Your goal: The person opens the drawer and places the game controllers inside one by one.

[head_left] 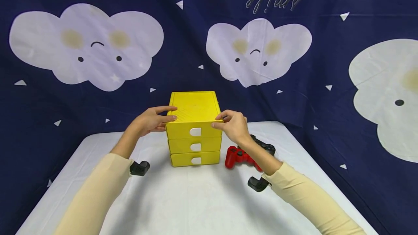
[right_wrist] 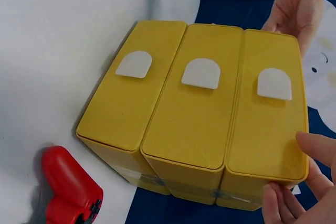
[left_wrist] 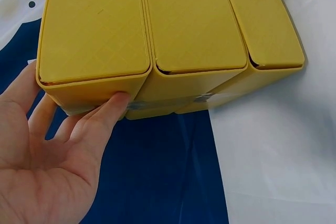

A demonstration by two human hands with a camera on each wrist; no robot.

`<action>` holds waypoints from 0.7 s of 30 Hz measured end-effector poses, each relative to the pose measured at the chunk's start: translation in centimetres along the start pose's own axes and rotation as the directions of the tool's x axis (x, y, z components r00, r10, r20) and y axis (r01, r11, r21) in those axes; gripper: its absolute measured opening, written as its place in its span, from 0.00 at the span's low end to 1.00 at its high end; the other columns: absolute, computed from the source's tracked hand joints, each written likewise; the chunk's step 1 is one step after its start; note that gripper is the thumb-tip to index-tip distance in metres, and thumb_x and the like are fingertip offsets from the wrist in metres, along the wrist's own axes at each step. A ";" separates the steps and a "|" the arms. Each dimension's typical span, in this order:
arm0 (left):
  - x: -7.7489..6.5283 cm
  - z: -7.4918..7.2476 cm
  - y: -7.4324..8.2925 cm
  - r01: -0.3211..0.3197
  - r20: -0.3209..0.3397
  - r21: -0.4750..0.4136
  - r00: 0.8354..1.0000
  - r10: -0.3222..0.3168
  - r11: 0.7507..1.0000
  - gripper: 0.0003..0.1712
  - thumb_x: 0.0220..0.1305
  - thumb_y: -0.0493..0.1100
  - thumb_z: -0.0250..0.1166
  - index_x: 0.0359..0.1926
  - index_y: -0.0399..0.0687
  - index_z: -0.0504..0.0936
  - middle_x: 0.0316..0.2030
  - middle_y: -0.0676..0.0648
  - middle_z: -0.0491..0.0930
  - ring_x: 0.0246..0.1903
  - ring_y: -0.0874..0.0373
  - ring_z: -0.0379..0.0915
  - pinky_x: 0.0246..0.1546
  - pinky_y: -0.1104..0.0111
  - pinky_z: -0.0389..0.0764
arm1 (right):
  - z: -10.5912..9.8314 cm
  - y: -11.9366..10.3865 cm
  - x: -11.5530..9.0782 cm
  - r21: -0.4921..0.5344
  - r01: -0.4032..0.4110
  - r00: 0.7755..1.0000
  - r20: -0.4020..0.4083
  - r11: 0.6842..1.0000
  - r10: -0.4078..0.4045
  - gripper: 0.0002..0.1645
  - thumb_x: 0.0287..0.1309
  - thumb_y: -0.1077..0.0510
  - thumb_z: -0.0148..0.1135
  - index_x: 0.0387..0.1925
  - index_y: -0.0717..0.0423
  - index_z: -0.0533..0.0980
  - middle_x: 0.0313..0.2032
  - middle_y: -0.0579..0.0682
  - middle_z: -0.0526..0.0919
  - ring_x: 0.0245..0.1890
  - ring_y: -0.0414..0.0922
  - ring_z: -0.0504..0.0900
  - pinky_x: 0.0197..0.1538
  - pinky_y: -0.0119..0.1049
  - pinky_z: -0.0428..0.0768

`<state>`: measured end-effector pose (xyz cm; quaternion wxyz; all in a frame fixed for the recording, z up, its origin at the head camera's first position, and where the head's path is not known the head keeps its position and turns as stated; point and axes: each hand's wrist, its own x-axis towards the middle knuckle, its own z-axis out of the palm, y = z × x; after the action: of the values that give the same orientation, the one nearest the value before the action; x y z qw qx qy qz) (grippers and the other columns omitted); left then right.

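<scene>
The yellow box [head_left: 196, 115] stood on the table [head_left: 179, 202], midway between its left and right edges and nearer the far edge than the near one. Its three drawers [head_left: 177, 130] were stacked one above another, all pushed in, each with a white pull [right_wrist: 201, 73]. Tape [left_wrist: 137, 106] ran down its side.

The left hand [head_left: 151, 120] lay over the box's top left edge, its fingers fairly straight and apart, some on the top, others against the side. The right hand [head_left: 236, 125] was clamped on the front right corner of the top, thumb on the front of the top drawer, fingers bent over the top and side.

Right of the box, towards the table's right edge, lay a red gamepad [head_left: 232, 157], with a black gamepad [head_left: 266, 146] behind it; the right forearm partly covered both. Cream sleeves [head_left: 94, 191] covered the arms, and a black device [head_left: 140, 168] showed at each cuff. Beyond the far edge hung a dark blue curtain [head_left: 186, 28], printed with pale clouds [head_left: 107, 71] and upside-down lettering.
</scene>
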<state>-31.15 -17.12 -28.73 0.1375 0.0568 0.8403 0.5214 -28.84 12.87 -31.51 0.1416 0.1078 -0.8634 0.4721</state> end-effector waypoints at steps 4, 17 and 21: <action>-0.1 -0.1 0.0 0.006 -0.004 -0.009 1.000 -0.006 1.000 0.37 0.72 0.50 0.65 0.77 0.59 0.63 0.76 0.40 0.60 0.67 0.41 0.71 0.66 0.51 0.76 | -0.7 -0.5 -0.4 -0.011 -0.031 0.997 0.065 0.999 0.032 0.17 0.52 0.52 0.80 0.44 0.49 0.86 0.43 0.51 0.89 0.45 0.50 0.86 0.49 0.45 0.86; 0.0 -0.3 0.0 0.011 -0.002 -0.025 1.000 -0.011 1.000 0.36 0.72 0.49 0.65 0.77 0.60 0.64 0.76 0.41 0.60 0.67 0.41 0.71 0.66 0.51 0.76 | -0.3 -1.2 -1.8 -0.015 -0.007 0.984 0.180 1.000 0.010 0.19 0.52 0.55 0.79 0.47 0.49 0.87 0.43 0.50 0.89 0.45 0.48 0.84 0.50 0.43 0.86; 0.0 -0.3 0.2 0.009 0.007 -0.020 1.000 -0.009 1.000 0.36 0.72 0.49 0.65 0.77 0.60 0.64 0.76 0.41 0.60 0.67 0.41 0.71 0.66 0.51 0.76 | 0.6 -0.6 -2.0 0.018 0.009 0.976 0.219 1.000 -0.013 0.18 0.51 0.56 0.79 0.46 0.52 0.88 0.43 0.50 0.90 0.44 0.46 0.86 0.49 0.42 0.87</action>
<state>-31.21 -17.33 -28.46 0.1433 0.0532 0.8348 0.5289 -26.87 12.13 -32.07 0.0474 0.1650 -0.8691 0.4638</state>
